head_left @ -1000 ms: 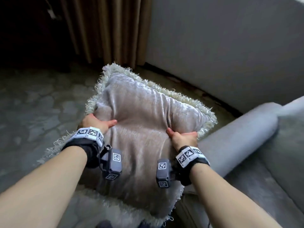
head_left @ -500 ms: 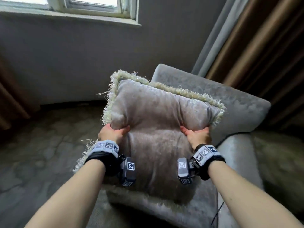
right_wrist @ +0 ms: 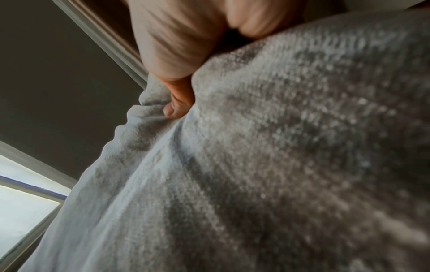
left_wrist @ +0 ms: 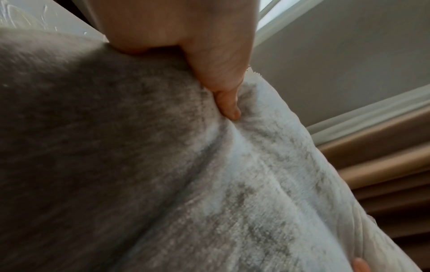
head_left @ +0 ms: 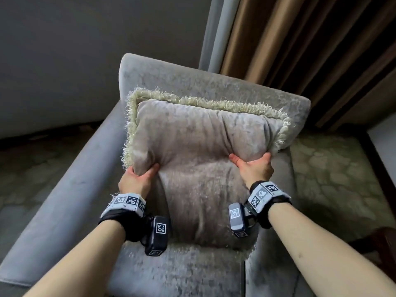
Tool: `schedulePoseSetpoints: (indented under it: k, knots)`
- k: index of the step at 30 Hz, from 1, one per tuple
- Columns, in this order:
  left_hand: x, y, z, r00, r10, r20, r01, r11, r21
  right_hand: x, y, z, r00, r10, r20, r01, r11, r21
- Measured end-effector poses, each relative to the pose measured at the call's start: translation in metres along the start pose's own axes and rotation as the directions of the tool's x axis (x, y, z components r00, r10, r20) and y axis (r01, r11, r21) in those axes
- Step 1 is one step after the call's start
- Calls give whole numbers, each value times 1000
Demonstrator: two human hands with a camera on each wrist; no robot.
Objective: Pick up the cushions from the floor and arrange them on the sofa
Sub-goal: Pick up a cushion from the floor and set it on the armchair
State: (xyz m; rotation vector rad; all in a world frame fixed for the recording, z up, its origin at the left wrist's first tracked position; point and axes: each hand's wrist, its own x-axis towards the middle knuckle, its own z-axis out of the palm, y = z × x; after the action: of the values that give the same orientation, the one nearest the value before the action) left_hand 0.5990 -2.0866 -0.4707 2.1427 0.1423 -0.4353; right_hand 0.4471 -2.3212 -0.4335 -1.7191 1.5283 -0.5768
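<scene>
So, the placing step is what's in hand: the fringed velvet cushion is held up in front of the grey sofa's backrest, with its lower edge over the seat; whether that edge is touching the seat yet can't be told from the head view. It's gripped at both sides about halfway up. The left hand is clamped on the side nearer the sofa's rolled arm, thumb on the front face and the other fingers tucked out of sight behind; the left wrist view shows a fingertip dug into a fold of the pile. The right hand is clamped the same way on the side nearer the brown curtain, and a fingertip is seen buried in the fabric there too. The cushion is pinched in at the middle, so it's soft and will probably slump once it's let go.

Next, by the look of it, the cushion needs to be lowered onto the seat, leaned back against the backrest, and squared up before both grips are loosened. No other cushions are in view, so how many are left on the floor can't be judged.
</scene>
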Motion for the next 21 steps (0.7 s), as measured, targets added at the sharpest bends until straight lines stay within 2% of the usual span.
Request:
schedulePoseSetpoints:
  k: [3, 6, 9, 11, 15, 18, 20, 21]
  knots:
    - [47, -17, 37, 998, 3, -66, 5, 992, 124, 37, 31, 38, 1000, 3, -31, -2, 999, 35]
    - [93, -45, 77, 997, -28, -68, 44, 967, 252, 61, 75, 88, 996, 57, 63, -54, 998, -34]
    - [118, -61, 111, 995, 57, 78, -73, 971, 227, 59, 111, 136, 987, 0, 160, 20, 992, -128]
    - [123, -57, 128, 970, 125, 207, -174, 954, 243, 47, 119, 159, 976, -39, 214, 73, 985, -154]
    - [126, -30, 142, 907, 204, 369, -300, 926, 227, 31, 104, 180, 967, -76, 243, 100, 991, -89]
    - [134, -7, 141, 861, 324, 391, -436, 867, 241, 38, 75, 176, 963, -143, 228, 189, 962, -195]
    - [142, 13, 141, 826, 426, 369, -528, 814, 243, 44, 48, 173, 947, -275, 165, 308, 922, -232]
    - [147, 23, 142, 805, 475, 354, -570, 785, 244, 48, 36, 174, 923, -369, 105, 384, 891, -243]
